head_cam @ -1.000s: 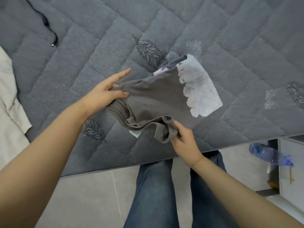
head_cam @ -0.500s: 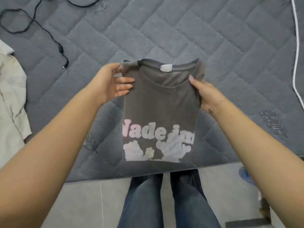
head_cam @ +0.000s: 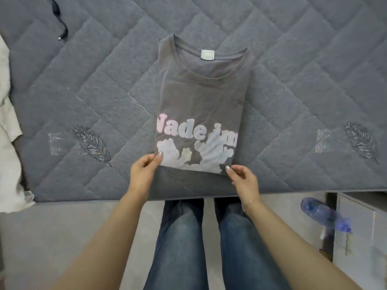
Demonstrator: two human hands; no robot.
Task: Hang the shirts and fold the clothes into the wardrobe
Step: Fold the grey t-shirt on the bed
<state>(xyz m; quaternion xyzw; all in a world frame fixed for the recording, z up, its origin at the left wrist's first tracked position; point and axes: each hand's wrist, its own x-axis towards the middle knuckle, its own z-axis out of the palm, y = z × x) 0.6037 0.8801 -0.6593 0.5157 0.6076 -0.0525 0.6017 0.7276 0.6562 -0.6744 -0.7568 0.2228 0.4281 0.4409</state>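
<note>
Grey cotton T-shirt with pale pink and white printed lettering (head_cam: pixel 202 105) lies flat on the grey quilted mattress cover (head_cam: pixel 293 80), sides already tucked under so it forms a narrow upright rectangle, neckline and white label away from the person, print toward the near edge. Left hand (head_cam: pixel 144 174) pinches the lower left corner of the shirt between thumb and fingers; right hand (head_cam: pixel 244 181) pinches the lower right corner likewise. Both hands are closed on fabric, not released. Judgement: the lengthwise fold looks complete; the crosswise fold, bottom hem up toward the collar, is probably the step in hand and not yet made. After that the shirt has yet to go into the wardrobe. A cream-coloured crumpled garment (head_cam: pixel 8 122) sits at the left edge of the bed, unfolded, so at least one more piece appears outstanding. Not visible: the wardrobe, any hangers, any finished stack. The cream garment is cut off by the frame, type cannot be told. The tucked sleeves are hidden beneath the shirt. A blue translucent plastic bottle (head_cam: pixel 322 214) at lower right is blurred. A black cable end (head_cam: pixel 61 28) lies upper left, its far end out of frame.
</note>
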